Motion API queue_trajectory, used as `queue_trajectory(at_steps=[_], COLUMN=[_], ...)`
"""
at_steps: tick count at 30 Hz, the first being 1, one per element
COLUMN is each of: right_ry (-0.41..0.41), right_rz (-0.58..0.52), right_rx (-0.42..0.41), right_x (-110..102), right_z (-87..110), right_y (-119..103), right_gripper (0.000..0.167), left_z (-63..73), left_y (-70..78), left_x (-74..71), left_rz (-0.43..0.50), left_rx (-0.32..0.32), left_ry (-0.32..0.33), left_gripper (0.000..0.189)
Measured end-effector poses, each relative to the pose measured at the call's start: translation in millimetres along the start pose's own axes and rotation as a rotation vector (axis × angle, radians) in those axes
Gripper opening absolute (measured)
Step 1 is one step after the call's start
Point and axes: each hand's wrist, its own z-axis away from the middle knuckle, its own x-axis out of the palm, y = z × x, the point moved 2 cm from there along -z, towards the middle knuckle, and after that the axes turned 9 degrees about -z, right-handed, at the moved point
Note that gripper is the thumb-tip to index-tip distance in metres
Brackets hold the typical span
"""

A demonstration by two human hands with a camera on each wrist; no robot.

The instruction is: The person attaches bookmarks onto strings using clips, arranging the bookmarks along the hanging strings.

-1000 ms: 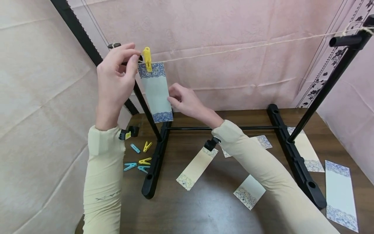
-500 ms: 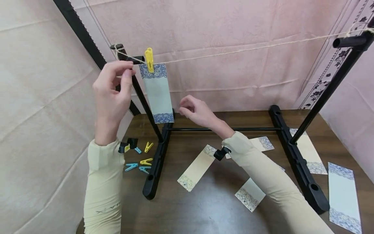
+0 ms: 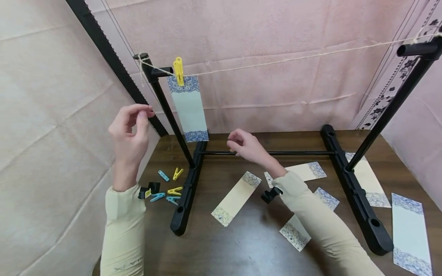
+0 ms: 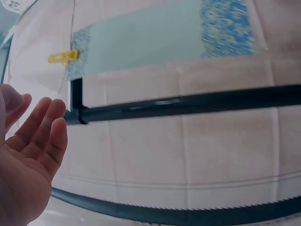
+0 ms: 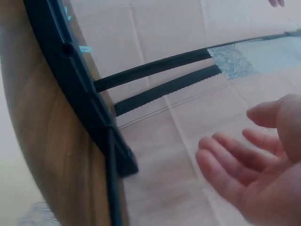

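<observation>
A pale blue card point(image 3: 189, 111) with blue patterned ends hangs from the string point(image 3: 276, 62), held by a yellow clothespin point(image 3: 178, 71) at its top. Left of the card and lower than the string, my left hand point(image 3: 129, 134) is in the air with loosely bent fingers and nothing in them. The left wrist view shows its fingers point(image 4: 56, 136) apart from the card. My right hand point(image 3: 250, 147) hovers right of the card, above the table's back part. Its fingers point(image 5: 221, 169) are relaxed and hold nothing in the right wrist view.
Two black stand posts point(image 3: 169, 111) carry the string, joined low down by a thin bar point(image 3: 293, 153). Yellow and blue clothespins point(image 3: 175, 190) lie beside the left foot point(image 3: 184, 203). Several patterned cards point(image 3: 236, 198) lie on the wooden table point(image 3: 207, 249), some partly under the right sleeve.
My left hand has come down from beside the clothespin. The right hand has let go of the card's edge and moved right and down. The card still hangs.
</observation>
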Motion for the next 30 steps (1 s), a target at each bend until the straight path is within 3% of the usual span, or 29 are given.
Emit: queue_trajectory(at_steps=[6, 13, 17, 21, 23, 30], right_ry=[-0.002, -0.031, -0.067, -0.094, -0.120, -0.262], right_rz=[0.012, -0.034, 0.015, 0.108, 0.142, 0.221], right_rx=[0.107, 0.143, 0.139, 0.133, 0.120, 0.084], right_x=[2, 14, 22, 28, 31, 46], right_z=[11.7, 23.1, 26.3, 29.8, 32.1, 41.3], right_y=[25, 47, 57, 65, 69, 77], right_gripper=[0.023, 0.020, 0.022, 0.022, 0.023, 0.039], left_z=[23.0, 53.9, 70.0, 90.3, 101.1, 129.8], left_y=[-7.4, -57.6, -69.1, -85.1, -100.5, -121.2], left_x=[-2.0, 3.1, 7.8, 12.7, 15.1, 20.0], left_rz=[-0.020, -0.056, -0.089, -0.153, -0.170, -0.198], left_rx=[-0.070, -0.143, -0.178, -0.252, -0.282, -0.339], left_ry=[-0.016, -0.040, -0.073, -0.152, -0.190, -0.302], left_gripper=[0.020, 0.018, 0.017, 0.019, 0.020, 0.022])
